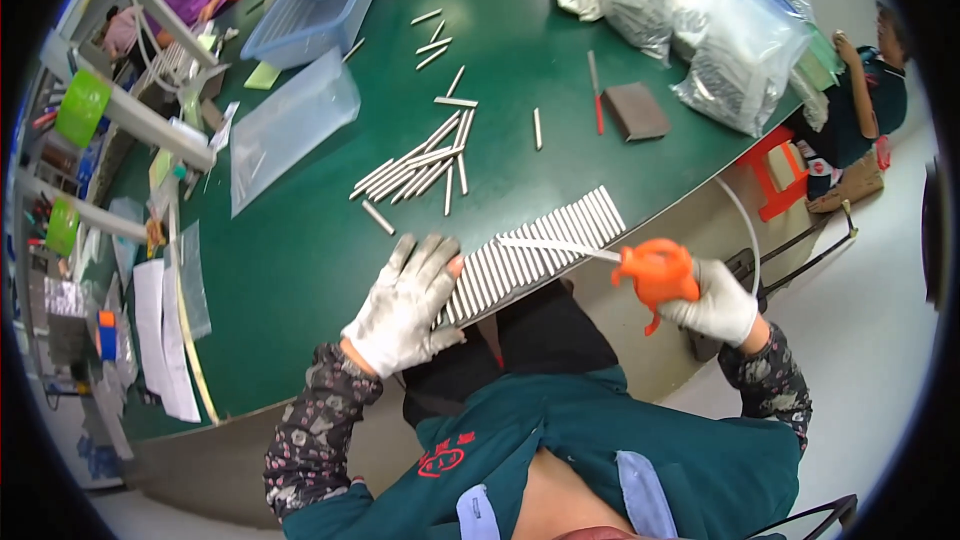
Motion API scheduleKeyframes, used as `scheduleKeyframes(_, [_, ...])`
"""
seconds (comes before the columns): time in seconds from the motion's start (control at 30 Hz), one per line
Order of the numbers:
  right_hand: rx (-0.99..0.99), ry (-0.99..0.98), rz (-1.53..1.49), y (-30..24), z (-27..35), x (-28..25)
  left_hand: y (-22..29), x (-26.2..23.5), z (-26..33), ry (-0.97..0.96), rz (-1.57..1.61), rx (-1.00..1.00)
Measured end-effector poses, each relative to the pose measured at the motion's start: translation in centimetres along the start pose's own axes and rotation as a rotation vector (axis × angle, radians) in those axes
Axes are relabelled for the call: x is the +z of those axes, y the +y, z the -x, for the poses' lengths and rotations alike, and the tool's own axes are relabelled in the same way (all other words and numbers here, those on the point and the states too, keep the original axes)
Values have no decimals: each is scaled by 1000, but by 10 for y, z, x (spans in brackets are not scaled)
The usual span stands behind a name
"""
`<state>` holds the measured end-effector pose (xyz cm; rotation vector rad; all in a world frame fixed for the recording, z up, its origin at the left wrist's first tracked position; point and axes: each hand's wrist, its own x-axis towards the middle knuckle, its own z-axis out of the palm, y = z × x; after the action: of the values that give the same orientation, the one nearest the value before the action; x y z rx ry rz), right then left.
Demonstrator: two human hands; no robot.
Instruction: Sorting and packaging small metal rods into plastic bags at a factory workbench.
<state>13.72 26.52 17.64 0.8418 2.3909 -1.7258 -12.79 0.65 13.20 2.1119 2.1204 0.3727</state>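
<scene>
Gloves on a row of short grey metal rods at the near edge of the green surface.
Left hand lies flat and open on the row's near end; right hand, its grip closed round an orange air-blow gun, aims the thin nozzle over the row. Beyond the row lie loose rods, a clear plastic bag and a pale blue plastic tray; the bulging clear bags hold contents hard to make out.
</scene>
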Motion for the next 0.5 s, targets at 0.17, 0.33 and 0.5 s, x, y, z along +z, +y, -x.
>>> scheduleKeyframes(0.17, [10,318,73,-61,-71,-50,6,3,7,3,-21,-46])
scheduleKeyframes(0.33, [-55,420,443,-56,-185,-109,6,3,1,7,-10,-34])
scheduleKeyframes(0.5, [-40,515,758,-36,-247,-119,5,-5,-2,38,48,-39])
